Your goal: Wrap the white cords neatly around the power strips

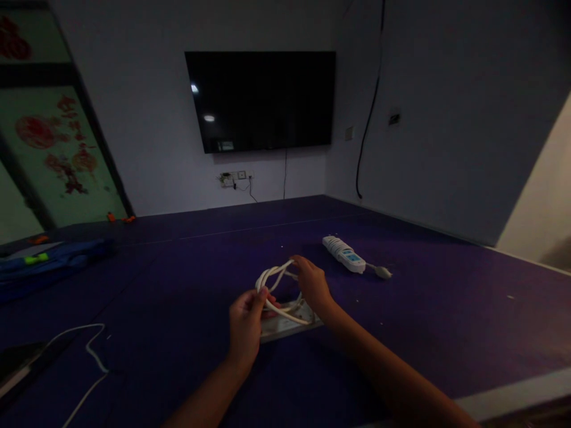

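Note:
A white cable (279,308) is gathered in loose loops between my two hands. My left hand (248,318) is closed round the left side of the loops, thumb on top. At the upper right of the coil, my right hand (312,284) pinches the cable, with its fingertips partly hidden. Under the loops a white power strip (285,326) lies on the purple surface, its top mostly covered by cable and hands. Farther right rests a second white power strip (350,257), its own cord wrapped round it and its plug (382,272) sticking out.
A purple surface (428,309) spreads out to the walls. At left lie blue cloth (66,255), a dark flat object (22,362) and a thin white cable (91,351). A television (267,101) hangs on the back wall above sockets (236,176). A black cord (368,128) hangs at right.

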`<state>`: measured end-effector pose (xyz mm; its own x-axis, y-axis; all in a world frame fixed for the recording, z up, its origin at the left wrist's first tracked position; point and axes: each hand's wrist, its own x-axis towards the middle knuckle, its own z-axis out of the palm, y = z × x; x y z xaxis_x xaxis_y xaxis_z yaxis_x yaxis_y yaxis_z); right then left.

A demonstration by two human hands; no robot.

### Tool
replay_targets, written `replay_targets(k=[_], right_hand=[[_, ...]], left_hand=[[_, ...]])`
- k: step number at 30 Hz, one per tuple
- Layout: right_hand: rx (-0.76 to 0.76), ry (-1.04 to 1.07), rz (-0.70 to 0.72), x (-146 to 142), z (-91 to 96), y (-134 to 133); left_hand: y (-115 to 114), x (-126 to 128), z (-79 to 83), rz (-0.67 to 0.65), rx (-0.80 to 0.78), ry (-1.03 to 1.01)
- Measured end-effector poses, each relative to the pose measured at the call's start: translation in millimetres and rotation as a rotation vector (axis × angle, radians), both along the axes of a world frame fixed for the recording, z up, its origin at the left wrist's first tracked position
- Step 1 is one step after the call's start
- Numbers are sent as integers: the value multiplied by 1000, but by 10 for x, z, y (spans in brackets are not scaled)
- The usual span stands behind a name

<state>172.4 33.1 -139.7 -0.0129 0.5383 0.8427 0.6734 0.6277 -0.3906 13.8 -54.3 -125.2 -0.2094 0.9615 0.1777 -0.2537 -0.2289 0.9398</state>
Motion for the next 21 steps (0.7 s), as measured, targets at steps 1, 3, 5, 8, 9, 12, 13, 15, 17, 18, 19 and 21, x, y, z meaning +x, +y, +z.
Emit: replay_targets(k=[1, 3, 5, 8, 9, 12, 13, 15, 17, 18, 19, 21], right_hand=[[-49, 63, 0, 37, 23, 17], [-155, 222, -28, 142, 60, 56], [-252, 348, -55, 257, 74, 89], [-347, 462, 34, 356, 55, 112], [-369, 514, 83, 360, 46, 113], [-435, 636, 198, 317, 25, 111], [-457, 654, 225, 296, 21, 111], [-503, 683, 277, 258, 9, 119], [-547, 724, 331, 232, -9, 135], [-569, 739, 359, 222, -22, 144], [-590, 744, 384, 213, -36, 152], [-629, 742, 424, 199, -64, 165]], left_hand=[[-4, -9, -6, 9, 0, 0], [-7, -29, -24, 15, -4, -7], [1, -49, -48, 22, -10, -18], [31, -74, -81, 43, -3, -26], [42, -80, -87, 47, 4, -24], [60, -96, -85, 58, 29, 21], [60, -100, -80, 68, 37, 44], [55, -108, -68, 88, 48, 87], [47, -116, -58, 100, 60, 116], [44, -120, -54, 103, 66, 126], [42, -124, -50, 103, 72, 136], [41, -130, -45, 96, 82, 158]])
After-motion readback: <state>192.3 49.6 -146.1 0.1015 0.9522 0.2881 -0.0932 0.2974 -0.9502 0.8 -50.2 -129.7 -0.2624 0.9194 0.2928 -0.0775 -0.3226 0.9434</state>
